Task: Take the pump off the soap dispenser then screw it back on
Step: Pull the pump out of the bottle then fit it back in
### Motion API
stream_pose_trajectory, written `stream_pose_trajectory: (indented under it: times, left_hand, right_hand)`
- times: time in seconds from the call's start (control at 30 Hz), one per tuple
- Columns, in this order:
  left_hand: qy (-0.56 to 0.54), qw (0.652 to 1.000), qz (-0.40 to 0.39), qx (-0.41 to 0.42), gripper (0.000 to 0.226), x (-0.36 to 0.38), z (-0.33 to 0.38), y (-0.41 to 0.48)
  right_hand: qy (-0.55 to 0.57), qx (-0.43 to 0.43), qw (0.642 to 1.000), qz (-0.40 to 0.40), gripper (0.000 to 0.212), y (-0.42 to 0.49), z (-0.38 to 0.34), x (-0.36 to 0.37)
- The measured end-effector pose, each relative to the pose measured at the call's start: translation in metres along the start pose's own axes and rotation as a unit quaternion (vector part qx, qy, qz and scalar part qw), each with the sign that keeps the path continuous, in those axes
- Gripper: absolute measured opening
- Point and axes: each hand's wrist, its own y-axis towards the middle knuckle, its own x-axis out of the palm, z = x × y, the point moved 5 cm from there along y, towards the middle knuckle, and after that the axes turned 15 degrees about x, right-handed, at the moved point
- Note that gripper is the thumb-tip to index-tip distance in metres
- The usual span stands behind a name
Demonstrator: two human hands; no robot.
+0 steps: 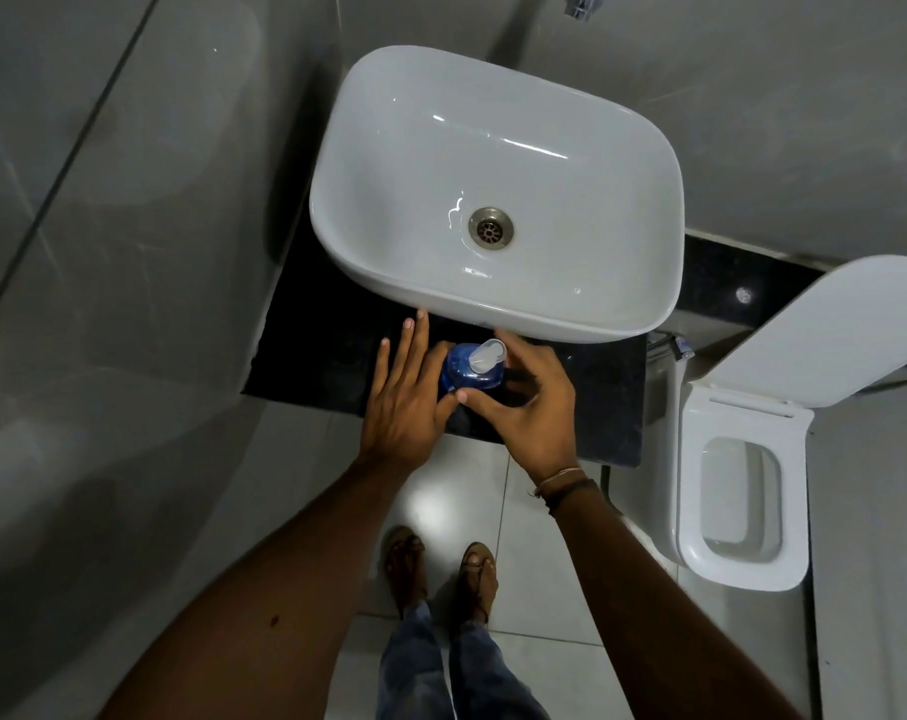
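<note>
Soap dispenser (467, 374) between both hands

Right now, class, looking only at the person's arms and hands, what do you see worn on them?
Both forearms are bare, with no sleeves in view. The left hand wears nothing: no ring, watch or glove shows. At the wrist of the right hand sit thin bands: a pale thread-like one and darker cord ones beside it. Neither hand wears a glove.

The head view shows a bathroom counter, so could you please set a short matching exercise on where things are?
Things:
1. soap dispenser
2. sink
3. toilet
4. feet

Places:
A. on the pale floor tiles
B. right of the counter, lid raised
C. between the two hands
D. on the counter, behind the dispenser

Pairs: 1-C, 2-D, 3-B, 4-A
</note>
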Motion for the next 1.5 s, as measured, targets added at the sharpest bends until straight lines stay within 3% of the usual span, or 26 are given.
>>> stream_pose_trajectory:
  times: [0.13, 0.3, 0.43, 0.63, 0.77, 0.93, 1.03, 1.2, 1.33, 1.43, 1.5]
  left_hand:
    - [-0.003, 1.000, 0.001, -0.010, 0.069, -0.002, 0.000, 0.001]
    - [-0.021, 1.000, -0.001, -0.003, 0.066, -0.002, 0.001, -0.001]
    - [-0.016, 1.000, -0.011, -0.008, 0.064, -0.003, 0.001, 0.000]
    - [-0.025, 1.000, -0.007, -0.008, 0.065, -0.003, 0.002, 0.000]
    - [-0.010, 1.000, -0.015, -0.013, 0.065, -0.003, 0.002, 0.000]
    - [-0.030, 1.000, -0.003, -0.009, 0.066, -0.004, 0.002, 0.000]
    - [-0.017, 1.000, -0.011, -0.012, 0.065, -0.003, 0.001, 0.000]
    - [-0.014, 1.000, -0.008, -0.017, 0.066, -0.003, 0.001, 0.001]
    - [0.004, 1.000, -0.008, -0.020, 0.071, -0.004, 0.002, 0.002]
    - [-0.010, 1.000, -0.002, -0.028, 0.076, -0.005, 0.002, 0.003]
    - [-0.009, 1.000, -0.006, -0.029, 0.068, -0.002, 0.001, 0.003]
  right_hand:
    - [0.010, 0.012, 0.999, 0.036, 0.045, 0.001, 0.007, -0.002]
    - [0.009, 0.003, 1.000, -0.007, 0.078, 0.000, 0.003, 0.000]
    - [0.007, 0.009, 1.000, 0.006, 0.053, 0.003, 0.006, -0.001]
    - [0.005, 0.003, 1.000, 0.003, 0.071, 0.002, 0.002, -0.001]
    - [0.024, 0.031, 0.999, 0.011, 0.054, 0.003, 0.010, -0.001]
    - [0.018, 0.005, 1.000, -0.007, 0.078, 0.002, 0.002, 0.002]
    - [0.015, 0.012, 1.000, 0.006, 0.057, 0.004, 0.008, 0.001]
    - [0.024, 0.005, 1.000, -0.016, 0.068, 0.006, 0.005, 0.002]
    - [0.024, 0.006, 1.000, -0.003, 0.034, 0.010, 0.007, 0.000]
    - [0.015, 0.011, 0.999, -0.034, 0.047, 0.013, 0.005, -0.001]
    - [-0.025, -0.010, 0.998, -0.056, 0.060, 0.015, 0.003, -0.002]
